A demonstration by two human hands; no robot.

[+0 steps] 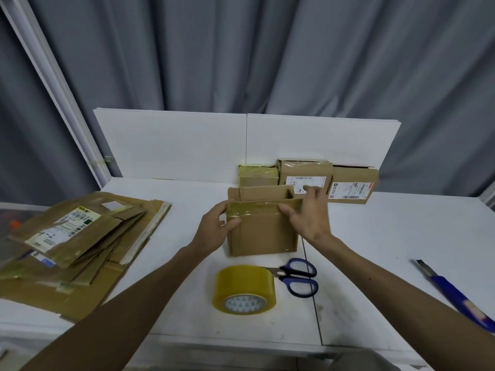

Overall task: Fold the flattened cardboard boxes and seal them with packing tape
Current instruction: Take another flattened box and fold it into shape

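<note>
head view: the box (262, 231) stands upright on the desk (388, 250) in the middle, just beyond the tape (243, 287). its top is open and the flaps stand up. your left grip (214, 231) wraps the box's left edge, with the thumb pressed on the front face and the fingers curled round the side. your right grip (310, 215) is at the top right corner. its thumb is on the glossy, taped front flap and its fingers reach over the corner, so it pinches that flap's end and does not lie flat on it.

this looks like the folding step: the box has been stood up into shape and the top flaps are about to be closed. no fresh strip crosses the top, and whether the bottom is sealed is hidden.

next, fold the short flaps in and bring the long ones down to meet. hold the seam with one grip and free the other for the tape. the scissors (297, 277) lie just right of the roll, their blades hidden behind it.

the flat stack (80, 236) waits well apart on the left, and sealed boxes (302, 178) stand at the back. a knife (452, 293) lies far right.
</note>
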